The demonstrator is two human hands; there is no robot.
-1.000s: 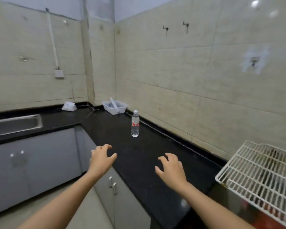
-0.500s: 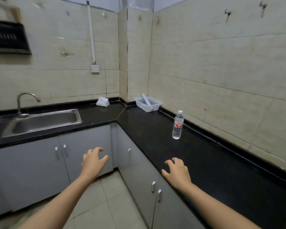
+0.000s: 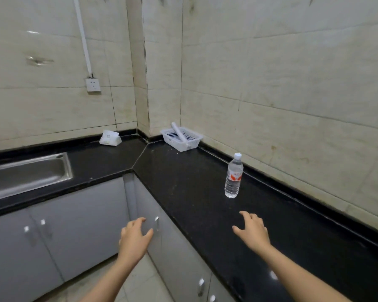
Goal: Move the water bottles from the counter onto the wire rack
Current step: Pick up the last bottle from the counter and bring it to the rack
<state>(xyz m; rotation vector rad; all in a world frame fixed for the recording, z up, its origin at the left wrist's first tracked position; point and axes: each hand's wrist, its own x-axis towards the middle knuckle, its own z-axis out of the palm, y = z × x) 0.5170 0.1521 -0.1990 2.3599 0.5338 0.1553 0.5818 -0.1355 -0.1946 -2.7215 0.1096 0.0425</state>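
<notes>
One bottle (image 3: pixel 234 176) stands upright on the counter (image 3: pixel 183 192), close to the back wall and well apart from the basket (image 3: pixel 181 138) in the corner. The rack is not in view. The right hand (image 3: pixel 252 231) hovers over the counter just short of the bottle, fingers spread and loosely bent, holding nothing. The left hand (image 3: pixel 134 236) hangs beyond the counter edge, in front of the cabinet doors, also loosely open and empty. The bottle looks full or nearly so, so it likely has some weight and sits steady. Its thin clear plastic probably gives under a hard squeeze and may be slick. The best hold seems to be round the body at the red label, thumb opposite fingers; the cap looks too narrow for a sure carry, and a knock high up could tip it
</notes>
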